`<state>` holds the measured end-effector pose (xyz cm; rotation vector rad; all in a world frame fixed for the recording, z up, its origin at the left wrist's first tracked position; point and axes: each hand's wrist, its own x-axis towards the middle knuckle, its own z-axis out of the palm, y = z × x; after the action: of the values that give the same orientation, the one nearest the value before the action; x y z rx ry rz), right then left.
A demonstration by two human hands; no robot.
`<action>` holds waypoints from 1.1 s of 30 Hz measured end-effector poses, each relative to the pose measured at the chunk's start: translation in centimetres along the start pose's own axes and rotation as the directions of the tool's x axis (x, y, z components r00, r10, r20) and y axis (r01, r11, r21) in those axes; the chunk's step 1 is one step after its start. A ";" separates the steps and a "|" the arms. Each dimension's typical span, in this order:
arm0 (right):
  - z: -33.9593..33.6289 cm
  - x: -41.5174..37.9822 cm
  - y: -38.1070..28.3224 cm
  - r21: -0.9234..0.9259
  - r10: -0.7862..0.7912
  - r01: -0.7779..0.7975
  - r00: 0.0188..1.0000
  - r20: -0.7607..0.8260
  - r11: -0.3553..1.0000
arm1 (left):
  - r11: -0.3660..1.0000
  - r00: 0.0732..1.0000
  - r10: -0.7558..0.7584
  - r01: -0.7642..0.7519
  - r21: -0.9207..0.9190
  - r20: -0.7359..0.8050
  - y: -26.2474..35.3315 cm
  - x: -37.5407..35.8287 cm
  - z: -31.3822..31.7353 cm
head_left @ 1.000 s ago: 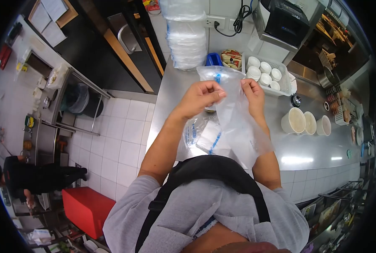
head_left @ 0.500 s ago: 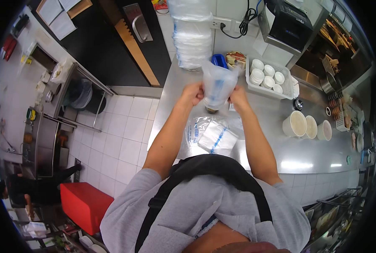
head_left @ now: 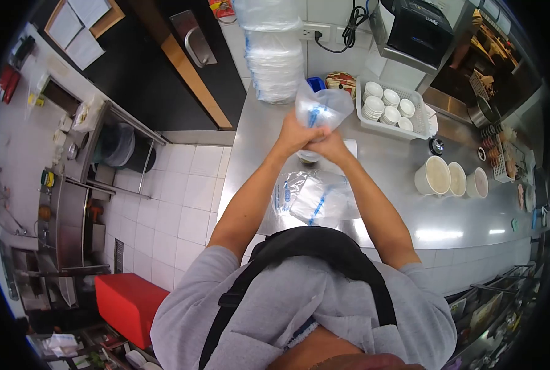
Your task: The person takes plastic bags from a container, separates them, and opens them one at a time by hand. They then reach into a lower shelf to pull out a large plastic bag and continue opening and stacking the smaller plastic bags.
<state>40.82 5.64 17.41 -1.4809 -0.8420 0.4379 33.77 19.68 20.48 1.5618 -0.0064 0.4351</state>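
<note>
Both hands meet over the steel counter [head_left: 386, 179] around a translucent plastic bag with blue print [head_left: 325, 106], its open top flaring above them. My left hand [head_left: 296, 132] is wrapped round the bag's gathered part. My right hand [head_left: 331, 148] is closed against it, touching the left. Just below the hands a small round container [head_left: 308, 156] is partly visible. A white roll-like item [head_left: 351, 148] shows beside my right hand. Nearer my body, flat clear bags with blue print [head_left: 318, 200] lie on the counter.
Behind the hands rises a tall stack of wrapped clear containers [head_left: 275, 68]. A white basket of small white cups [head_left: 392, 111] stands at the back, with a black printer [head_left: 419, 34] above. Three tubs [head_left: 437, 176] are to the right. A red box [head_left: 130, 305] stands lower left.
My hands have come together and closed around the bag, which they held apart at its sides before. The person at the far left is out of view.
</note>
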 end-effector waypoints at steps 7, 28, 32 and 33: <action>0.4 -3.0 3.4 -0.174 -0.024 0.024 1.000 0.006 0.985 | 0.996 0.997 -0.080 0.079 0.046 0.010 -3.1 -3.2 0.5; -5.9 -18.9 -1.4 -0.416 0.309 -0.356 0.934 -0.178 0.837 | 0.765 0.869 -0.490 0.395 0.508 0.061 -3.6 -14.6 -0.6; -1.9 -23.6 0.0 -0.632 0.069 -0.105 0.994 -0.083 0.767 | 0.785 0.848 -0.445 0.216 0.581 0.287 -3.8 -17.0 1.7; -1.1 -24.1 0.7 -0.663 0.079 -0.112 0.994 -0.080 0.741 | 0.816 0.859 -0.412 0.200 0.543 0.303 -4.5 -17.5 2.4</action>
<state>26.00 -12.51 11.56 -2.2035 -0.9376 0.1675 19.48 13.04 11.43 2.0994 0.0446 -0.1874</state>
